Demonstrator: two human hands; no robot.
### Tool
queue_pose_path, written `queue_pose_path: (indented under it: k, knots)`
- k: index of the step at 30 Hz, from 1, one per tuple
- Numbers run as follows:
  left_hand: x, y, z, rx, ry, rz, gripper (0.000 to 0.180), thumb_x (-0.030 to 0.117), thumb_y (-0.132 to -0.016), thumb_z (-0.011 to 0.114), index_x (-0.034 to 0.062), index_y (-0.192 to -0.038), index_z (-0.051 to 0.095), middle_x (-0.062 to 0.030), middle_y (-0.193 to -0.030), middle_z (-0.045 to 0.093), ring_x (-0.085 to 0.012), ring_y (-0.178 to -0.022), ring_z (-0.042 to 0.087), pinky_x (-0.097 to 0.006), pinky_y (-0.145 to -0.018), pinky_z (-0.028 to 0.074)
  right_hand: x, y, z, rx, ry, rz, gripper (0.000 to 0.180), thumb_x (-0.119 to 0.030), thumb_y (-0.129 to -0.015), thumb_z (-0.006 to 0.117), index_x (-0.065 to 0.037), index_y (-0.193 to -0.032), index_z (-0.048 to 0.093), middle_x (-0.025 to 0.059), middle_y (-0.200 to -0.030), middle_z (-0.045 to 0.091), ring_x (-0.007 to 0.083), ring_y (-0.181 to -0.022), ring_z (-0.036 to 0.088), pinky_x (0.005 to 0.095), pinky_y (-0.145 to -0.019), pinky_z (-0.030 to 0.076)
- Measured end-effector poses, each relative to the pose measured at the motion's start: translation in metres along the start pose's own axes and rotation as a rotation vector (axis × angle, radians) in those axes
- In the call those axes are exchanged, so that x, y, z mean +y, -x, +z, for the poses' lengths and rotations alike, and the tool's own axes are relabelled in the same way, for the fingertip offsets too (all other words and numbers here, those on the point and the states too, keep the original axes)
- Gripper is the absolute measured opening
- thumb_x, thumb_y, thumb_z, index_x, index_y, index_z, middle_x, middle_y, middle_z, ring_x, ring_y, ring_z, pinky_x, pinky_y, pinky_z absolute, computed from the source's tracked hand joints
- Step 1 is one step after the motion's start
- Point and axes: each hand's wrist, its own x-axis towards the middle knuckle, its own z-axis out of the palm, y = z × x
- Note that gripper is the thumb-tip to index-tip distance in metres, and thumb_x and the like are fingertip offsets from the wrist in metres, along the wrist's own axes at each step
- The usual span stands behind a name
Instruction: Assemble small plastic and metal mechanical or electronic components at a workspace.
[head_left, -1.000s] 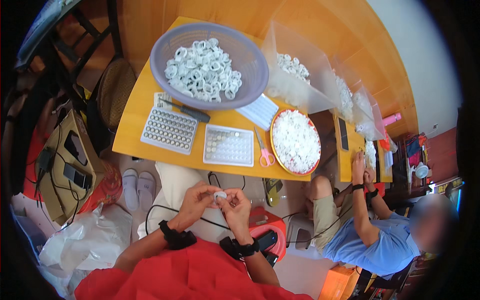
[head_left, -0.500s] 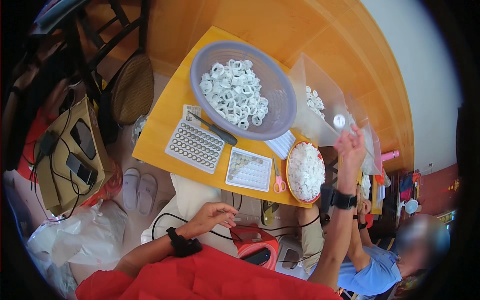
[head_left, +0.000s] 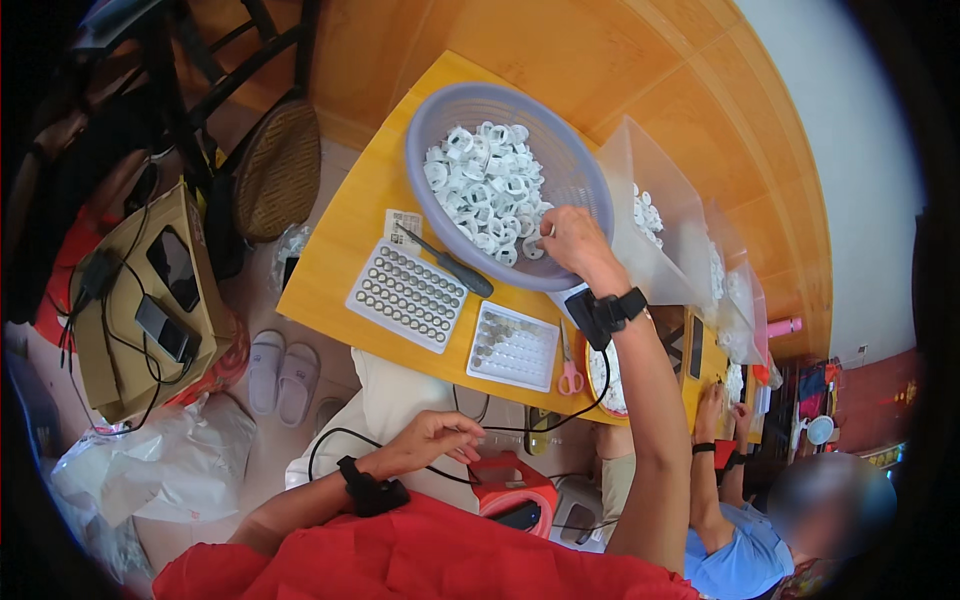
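Observation:
My right hand [head_left: 580, 243] reaches over the near right rim of a grey-purple plastic basket [head_left: 592, 172]. Its fingers are curled together at the edge of a heap of white plastic ring-shaped parts [head_left: 485, 180]; whatever is between the fingertips is hidden. My left hand [head_left: 432, 442] hovers near my lap, fingers loosely apart, holding nothing. On the table in front of the basket lie a white tray with rows of round metallic pieces [head_left: 408, 297], a partly filled white tray [head_left: 530, 365], a dark-handled screwdriver [head_left: 465, 277] and pink-handled scissors [head_left: 570, 378].
Right of the basket stands a translucent bin [head_left: 660, 215] with white parts. My forearm partly covers a dish of small white pieces [head_left: 606, 375]. A co-worker's hands [head_left: 708, 410] are farther right. A black cable [head_left: 560, 425] runs from my right wrist. A cardboard box [head_left: 120, 390] stands left.
My right hand has moved left from the translucent bin to the basket, its spread fingers now curled. A round white part seen by it at the bin is out of sight. My left hand stays nearly still.

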Motion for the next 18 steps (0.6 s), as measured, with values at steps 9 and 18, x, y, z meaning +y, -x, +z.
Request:
queue_pose_path:
  k: [9, 18]
  knots:
    - [0.004, 0.003, 0.0, -0.029, -0.002, 0.01, 0.022, 0.006, -0.092, 0.045, -0.0035, -0.109, 0.053, -0.012, -0.097, 0.058, -0.0215, -0.088, 0.062, -0.032, -0.077, 0.053, 0.016, -0.028, 0.03, -0.003, 0.092, 0.042, 0.018, -0.014, -0.069, 0.069, 0.001, -0.078, 0.065, 0.0189, -0.07, 0.063, 0.0296, -0.067, 0.063, 0.0354, -0.063, 0.05]
    - [-0.002, 0.005, -0.002, -0.05, -0.02, 0.031, 0.022, 0.009, -0.092, 0.046, -0.0025, -0.109, 0.054, -0.0109, -0.096, 0.059, -0.0207, -0.086, 0.063, -0.031, -0.075, 0.053, 0.002, 0.038, -0.029, 0.203, -0.26, -0.18, 0.013, -0.009, -0.079, 0.058, 0.004, -0.083, 0.059, 0.0106, -0.064, 0.058, 0.0146, -0.055, 0.057, 0.0307, -0.052, 0.046]
